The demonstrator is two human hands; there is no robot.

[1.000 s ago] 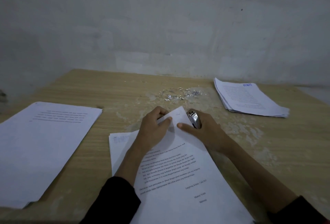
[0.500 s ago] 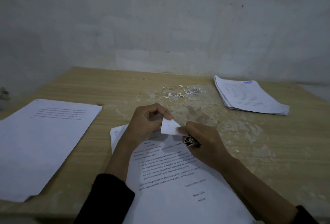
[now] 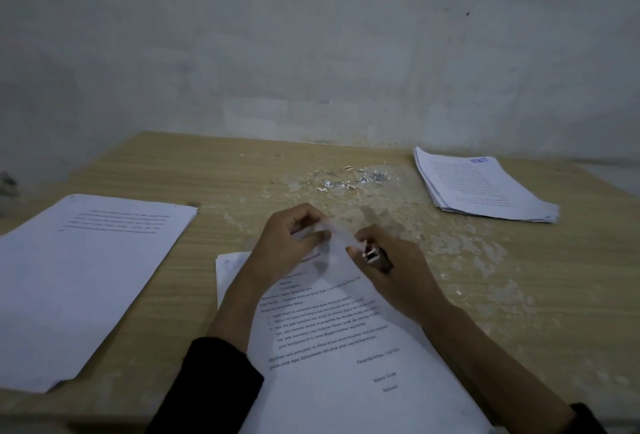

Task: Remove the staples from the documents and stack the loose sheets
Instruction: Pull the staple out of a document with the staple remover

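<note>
A printed white document (image 3: 346, 357) lies on the wooden table in front of me, its top corner lifted and bent. My left hand (image 3: 287, 243) pinches that raised corner from the left. My right hand (image 3: 391, 274) pinches the same corner from the right with thumb and forefinger while a small metal staple remover (image 3: 375, 257) is tucked in its curled fingers. Another sheet's edge (image 3: 227, 267) shows underneath. A stack of loose sheets (image 3: 86, 278) lies at the left. A pile of stapled documents (image 3: 481, 188) sits at the back right.
Pulled staples and paper scraps (image 3: 346, 181) are scattered at the back centre of the table (image 3: 242, 174). A grey wall stands right behind it. The tabletop's surface is flaking around the middle and right.
The flat corner of the document has been lifted and folded up between both hands. My hands have drawn slightly nearer, and the staple remover has turned in my right hand.
</note>
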